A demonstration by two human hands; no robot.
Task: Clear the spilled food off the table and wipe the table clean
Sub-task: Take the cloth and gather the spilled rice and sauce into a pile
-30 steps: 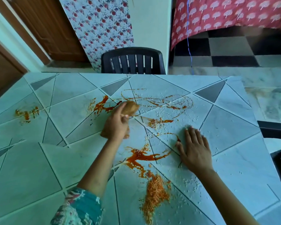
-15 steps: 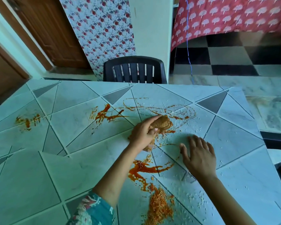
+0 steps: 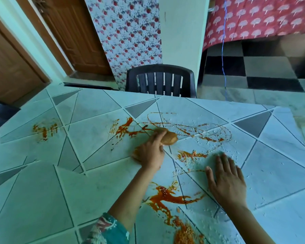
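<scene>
The left hand (image 3: pixel 151 152) holds a brown, stained cloth (image 3: pixel 168 138), its grip curled over the cloth's near end, pressing it to the table (image 3: pixel 33 182) in the middle of the mess. The right hand (image 3: pixel 227 184) lies flat on the table, right of the cloth and nearer the person, its grip spread with straight fingers and holding nothing. Red-orange sauce (image 3: pixel 125 128) streaks the table just left of the cloth. A thicker puddle (image 3: pixel 167 196) lies nearer the person than the cloth, and a heap of orange crumbs (image 3: pixel 185 233) lies nearer yet. White rice grains (image 3: pixel 218 143) are scattered right of the cloth.

The cloth looks soaked already, so another pass would likely spread the sauce thinner and wider rather than lift it. A sweep to the right of the cloth could drag wet sauce into the dry rice and paste the grains down. The flat right hand sits among the grains and may pick them up or spread them. A hard push outward from the cloth could flick rice onto the floor (image 3: pixel 271 71).
</scene>
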